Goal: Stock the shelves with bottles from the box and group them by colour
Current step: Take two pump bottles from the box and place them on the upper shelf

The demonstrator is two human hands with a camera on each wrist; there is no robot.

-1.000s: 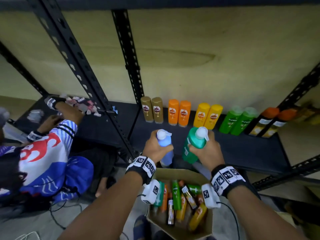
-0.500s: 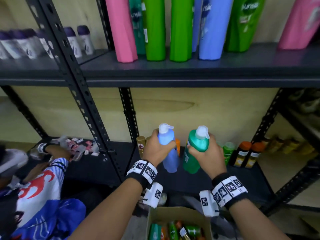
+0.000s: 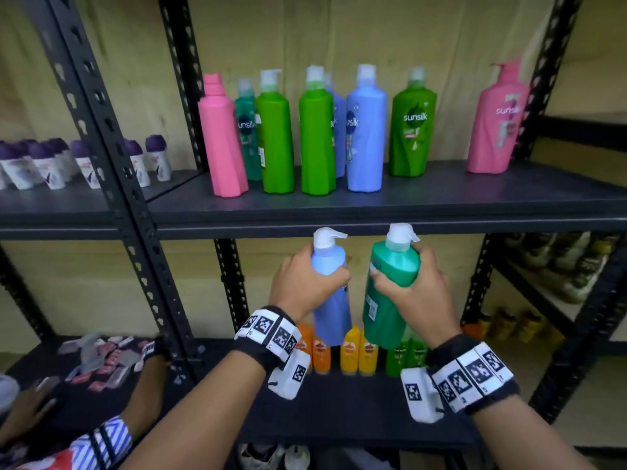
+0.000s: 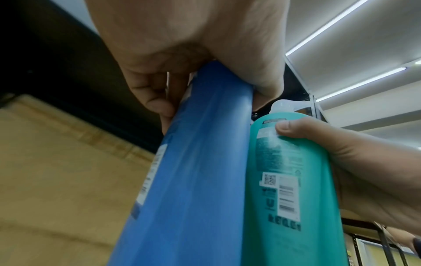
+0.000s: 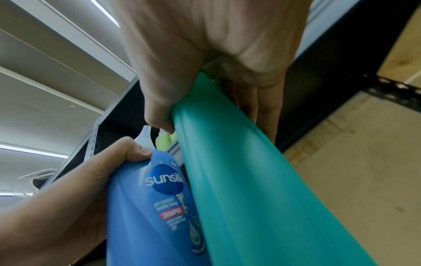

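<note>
Left hand point(image 3: 307, 283) is wrapped around the upper body of the blue bottle point(image 3: 330, 300); right hand point(image 3: 415, 290) is wrapped likewise around the teal bottle point(image 3: 386, 293). Both bottles are upright, side by side, held in the air just below the front edge of the upper shelf point(image 3: 373, 215). On that shelf stand pink, green, teal and blue pump bottles, unevenly mixed. Behind the held pair, the lower shelf point(image 3: 339, 412) carries small orange, yellow and green bottles in a row. A second person's arm point(image 3: 146, 385) rests at lower left.
</note>
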